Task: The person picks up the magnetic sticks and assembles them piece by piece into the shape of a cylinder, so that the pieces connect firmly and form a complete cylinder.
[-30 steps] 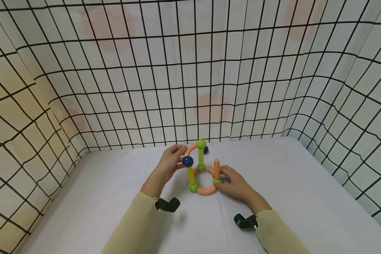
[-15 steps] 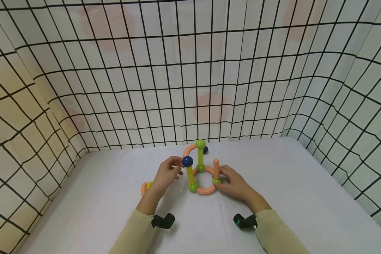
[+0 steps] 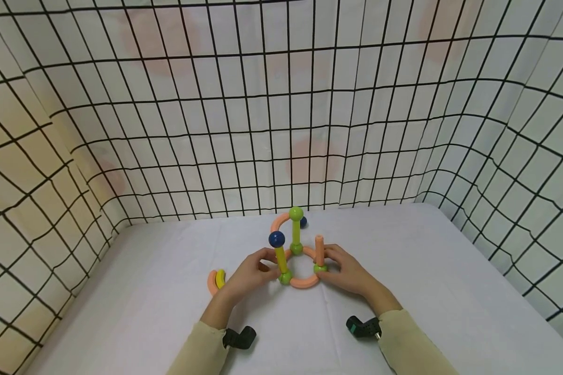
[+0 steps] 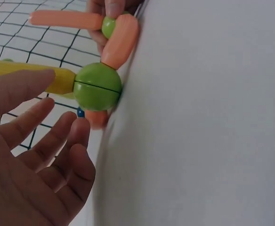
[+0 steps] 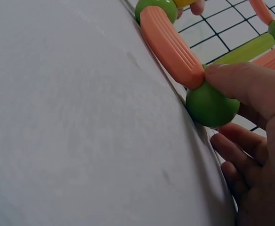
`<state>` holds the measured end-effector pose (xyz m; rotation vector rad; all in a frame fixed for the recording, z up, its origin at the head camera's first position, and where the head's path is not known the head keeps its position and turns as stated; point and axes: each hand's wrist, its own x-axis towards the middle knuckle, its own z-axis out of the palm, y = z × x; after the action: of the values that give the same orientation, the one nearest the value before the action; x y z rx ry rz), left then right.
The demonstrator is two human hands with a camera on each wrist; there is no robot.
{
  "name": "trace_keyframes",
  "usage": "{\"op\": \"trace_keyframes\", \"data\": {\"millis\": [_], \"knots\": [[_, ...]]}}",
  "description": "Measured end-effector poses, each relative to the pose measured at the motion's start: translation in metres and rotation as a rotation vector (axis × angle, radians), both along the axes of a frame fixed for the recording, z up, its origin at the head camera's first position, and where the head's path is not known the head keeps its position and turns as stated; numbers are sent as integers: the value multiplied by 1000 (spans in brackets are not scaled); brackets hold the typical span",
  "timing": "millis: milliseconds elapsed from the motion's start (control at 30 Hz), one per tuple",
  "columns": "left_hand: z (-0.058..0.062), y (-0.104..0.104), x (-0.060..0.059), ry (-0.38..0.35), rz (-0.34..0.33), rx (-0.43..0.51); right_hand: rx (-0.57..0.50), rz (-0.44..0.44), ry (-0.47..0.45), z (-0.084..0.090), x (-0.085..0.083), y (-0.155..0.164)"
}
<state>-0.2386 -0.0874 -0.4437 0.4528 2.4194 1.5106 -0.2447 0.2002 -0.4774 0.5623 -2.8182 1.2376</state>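
A toy frame of magnetic rods and balls stands on the table, with a ring of curved orange rods (image 3: 304,283) at its base. My right hand (image 3: 349,271) pinches the green ball (image 5: 212,104) under the upright orange rod (image 3: 320,251), thumb on its near side. My left hand (image 3: 253,273) is at the yellow rod (image 3: 281,259), its thumb overlapping the rod in the left wrist view and its other fingers loosely bent and apart. That rod rises from another green ball (image 4: 97,87) to a blue ball (image 3: 277,239). Behind, a light green rod (image 3: 296,232) carries a green ball (image 3: 296,213) with a curved orange rod (image 3: 278,221) attached.
A loose curved orange rod (image 3: 212,283) and a curved yellow rod (image 3: 221,278) lie left of my left wrist. Another blue ball (image 3: 303,221) shows behind the frame. A white-covered table (image 3: 450,291) is bordered by black netting (image 3: 281,125) over white cloth.
My left hand has left the upper curved orange rod and come down and nearer to the yellow rod, uncovering the loose curved rods. The right hand stays on its ball.
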Motion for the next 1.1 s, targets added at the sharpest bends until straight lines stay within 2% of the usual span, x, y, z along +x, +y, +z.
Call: {"op": "trace_keyframes", "data": {"millis": [200,300,567,867,1100], "knots": [[-9,0,1,103,-6,-52,-9,7,-37,2,-1,4],[-12,3,3,129,13,-68,-16,33,-20,3,-2,6],[-10,18,8,202,57,-143,-38,74,24,5,-2,9],[-9,20,10,238,60,-173,-59,103,62,5,-1,8],[-10,20,10,249,75,-209,-30,107,118,5,2,5]]}}
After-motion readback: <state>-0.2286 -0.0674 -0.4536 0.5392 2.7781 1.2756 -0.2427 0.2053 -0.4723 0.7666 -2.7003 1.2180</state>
